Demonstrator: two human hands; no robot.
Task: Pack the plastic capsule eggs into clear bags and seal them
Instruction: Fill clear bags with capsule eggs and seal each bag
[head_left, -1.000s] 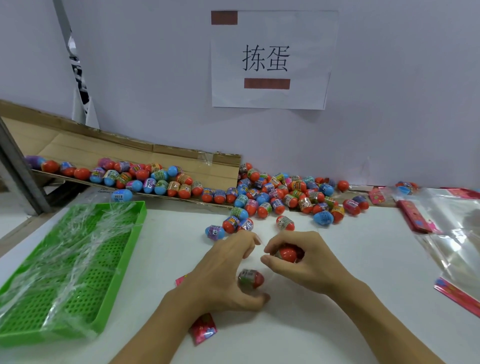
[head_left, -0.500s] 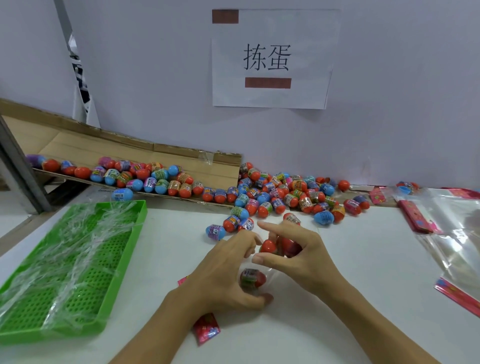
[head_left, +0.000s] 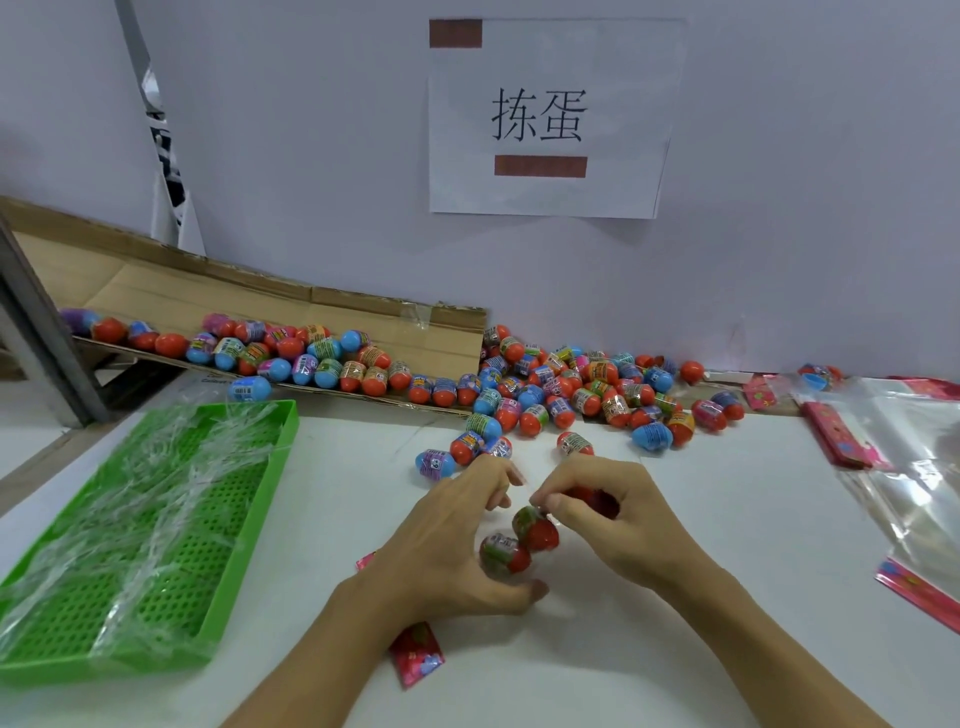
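My left hand (head_left: 452, 551) grips a clear bag (head_left: 496, 577) at the table's middle, its thumb under the bag and its fingers curled over the mouth. One red-and-green capsule egg (head_left: 500, 554) lies inside the bag. My right hand (head_left: 623, 519) pinches a second red capsule egg (head_left: 537, 530) at the bag's mouth and keeps another red egg (head_left: 597, 501) curled in its palm. The bag's pink header card (head_left: 418, 657) sticks out under my left wrist. A big pile of loose capsule eggs (head_left: 571, 389) lies along the wall behind my hands.
A green perforated tray (head_left: 156, 519) with clear plastic over it sits at the left. A cardboard sheet (head_left: 311, 312) with more eggs slopes at the back left. Clear bags (head_left: 914, 457) with pink headers (head_left: 841, 436) lie at the right. A paper sign (head_left: 545, 119) hangs on the wall.
My right hand has shifted a little toward the left hand and brought a red egg down to the bag's mouth, beside the egg inside. My left hand has stayed in place.
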